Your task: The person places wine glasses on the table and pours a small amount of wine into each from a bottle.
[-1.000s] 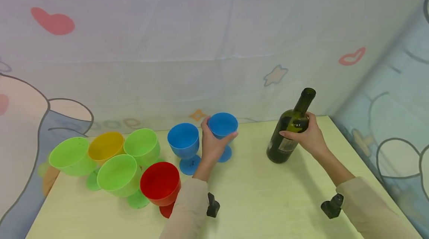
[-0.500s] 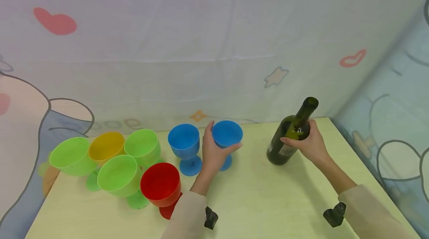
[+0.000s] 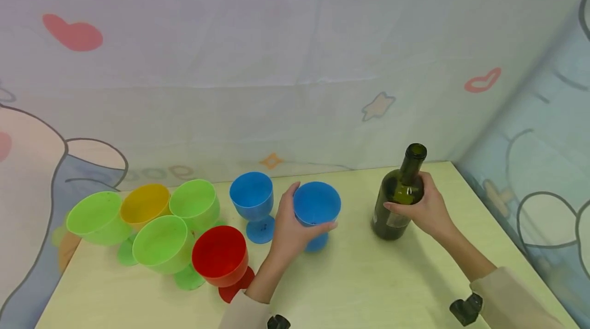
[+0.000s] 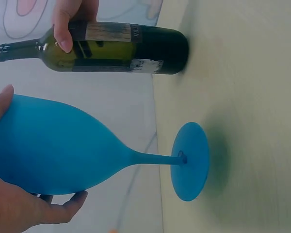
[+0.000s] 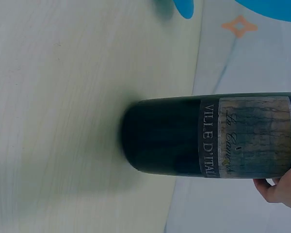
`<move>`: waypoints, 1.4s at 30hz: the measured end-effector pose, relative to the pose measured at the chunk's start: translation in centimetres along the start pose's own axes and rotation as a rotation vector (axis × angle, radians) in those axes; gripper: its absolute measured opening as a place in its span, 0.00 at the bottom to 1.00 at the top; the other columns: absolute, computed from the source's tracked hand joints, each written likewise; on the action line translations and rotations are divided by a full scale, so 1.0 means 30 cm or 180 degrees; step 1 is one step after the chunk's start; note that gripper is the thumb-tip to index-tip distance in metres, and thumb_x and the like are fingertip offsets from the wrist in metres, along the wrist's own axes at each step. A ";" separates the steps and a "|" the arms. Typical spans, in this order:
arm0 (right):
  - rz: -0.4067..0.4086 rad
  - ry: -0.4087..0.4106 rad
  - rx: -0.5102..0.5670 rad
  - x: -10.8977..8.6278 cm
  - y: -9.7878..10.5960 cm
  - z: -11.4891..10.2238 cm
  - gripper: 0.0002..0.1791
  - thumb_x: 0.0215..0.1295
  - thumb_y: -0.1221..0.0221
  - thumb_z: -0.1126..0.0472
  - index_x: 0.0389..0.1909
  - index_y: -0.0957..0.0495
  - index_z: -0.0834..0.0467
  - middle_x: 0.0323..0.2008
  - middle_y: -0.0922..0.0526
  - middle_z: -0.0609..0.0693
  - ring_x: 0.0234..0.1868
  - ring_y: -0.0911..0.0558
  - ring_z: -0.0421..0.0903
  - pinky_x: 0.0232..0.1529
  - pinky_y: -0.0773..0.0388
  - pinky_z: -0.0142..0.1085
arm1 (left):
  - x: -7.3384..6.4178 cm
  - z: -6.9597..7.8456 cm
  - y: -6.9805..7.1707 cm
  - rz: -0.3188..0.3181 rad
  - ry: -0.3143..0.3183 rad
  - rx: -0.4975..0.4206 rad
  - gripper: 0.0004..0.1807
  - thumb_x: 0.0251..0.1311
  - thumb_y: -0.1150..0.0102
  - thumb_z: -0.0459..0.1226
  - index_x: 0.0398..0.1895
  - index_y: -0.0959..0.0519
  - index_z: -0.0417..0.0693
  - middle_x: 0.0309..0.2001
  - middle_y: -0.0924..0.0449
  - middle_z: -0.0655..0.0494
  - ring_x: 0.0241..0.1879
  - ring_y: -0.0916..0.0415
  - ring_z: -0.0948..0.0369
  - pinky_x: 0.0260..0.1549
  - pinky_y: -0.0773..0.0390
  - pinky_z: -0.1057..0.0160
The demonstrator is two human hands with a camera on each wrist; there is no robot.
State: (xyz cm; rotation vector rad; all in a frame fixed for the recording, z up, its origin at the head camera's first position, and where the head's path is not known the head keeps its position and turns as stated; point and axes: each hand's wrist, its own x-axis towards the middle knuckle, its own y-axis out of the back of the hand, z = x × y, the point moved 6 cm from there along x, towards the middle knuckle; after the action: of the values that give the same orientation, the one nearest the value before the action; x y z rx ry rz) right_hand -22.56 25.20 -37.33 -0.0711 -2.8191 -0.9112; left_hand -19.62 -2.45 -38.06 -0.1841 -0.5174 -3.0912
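Observation:
My left hand (image 3: 291, 229) grips the bowl of a blue goblet (image 3: 317, 205), thumb on the near side and fingers around the far left side. In the left wrist view the goblet's round foot (image 4: 190, 161) is close to the tabletop, with a shadow beside it. To the right, my right hand (image 3: 426, 209) holds a dark green wine bottle (image 3: 392, 206) around its upper body. The bottle is nearly upright, its neck leaning slightly right. Its label (image 5: 254, 138) shows in the right wrist view. Whether the bottle's bottom touches the table I cannot tell.
A second blue goblet (image 3: 252, 198) stands just left of my left hand. Further left are several green goblets (image 3: 163, 244), a yellow goblet (image 3: 145, 205) and a red goblet (image 3: 220, 256), close together. A printed cloth (image 3: 207, 62) hangs behind the pale table (image 3: 369, 288).
My left hand has brought the blue goblet nearer and slightly right. My right hand has lowered the bottle a little toward me, and its neck stands more upright than half a second ago.

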 end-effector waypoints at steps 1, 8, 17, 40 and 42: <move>-0.0024 0.0006 -0.0018 -0.008 -0.001 -0.005 0.44 0.46 0.30 0.57 0.59 0.46 0.67 0.50 0.33 0.65 0.49 0.30 0.62 0.47 0.32 0.54 | -0.007 0.003 0.002 -0.0030 -0.0013 0.0019 0.51 0.39 0.27 0.47 0.67 0.45 0.48 0.63 0.41 0.46 0.61 0.42 0.44 0.46 0.28 0.43; -0.0018 0.0347 -0.0300 -0.059 -0.006 -0.050 0.44 0.42 0.29 0.61 0.56 0.45 0.69 0.47 0.29 0.66 0.46 0.27 0.63 0.44 0.31 0.55 | -0.058 0.020 0.020 -0.0257 -0.0041 0.0125 0.50 0.38 0.27 0.47 0.65 0.44 0.47 0.61 0.38 0.47 0.60 0.41 0.46 0.44 0.27 0.45; -0.0154 0.0819 -0.0869 -0.111 -0.029 -0.142 0.43 0.36 0.27 0.60 0.52 0.40 0.72 0.42 0.27 0.64 0.39 0.24 0.59 0.37 0.26 0.52 | -0.093 0.043 0.045 -0.0453 0.0084 0.0366 0.50 0.37 0.27 0.48 0.64 0.43 0.47 0.59 0.38 0.47 0.59 0.41 0.45 0.41 0.25 0.45; 0.0415 0.2543 -0.3038 -0.204 -0.068 -0.276 0.43 0.16 0.27 0.53 0.37 0.34 0.70 0.33 0.29 0.63 0.34 0.26 0.59 0.31 0.30 0.53 | -0.140 0.047 0.043 -0.0804 0.0264 0.0442 0.51 0.35 0.26 0.48 0.63 0.43 0.47 0.58 0.35 0.45 0.57 0.39 0.43 0.38 0.24 0.47; 0.0418 0.2587 -0.3107 -0.204 -0.065 -0.284 0.43 0.16 0.27 0.53 0.37 0.34 0.70 0.33 0.29 0.63 0.33 0.27 0.59 0.31 0.30 0.53 | -0.141 0.045 0.043 -0.0813 0.0265 0.0459 0.51 0.35 0.26 0.48 0.63 0.43 0.47 0.58 0.35 0.45 0.57 0.39 0.43 0.38 0.24 0.46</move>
State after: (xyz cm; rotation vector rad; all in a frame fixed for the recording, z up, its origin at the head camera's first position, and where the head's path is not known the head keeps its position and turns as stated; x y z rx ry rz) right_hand -15.44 18.70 -32.79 -0.0041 -1.4567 -1.6930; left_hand -15.23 -3.29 -36.86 0.0135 -0.8173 -3.2678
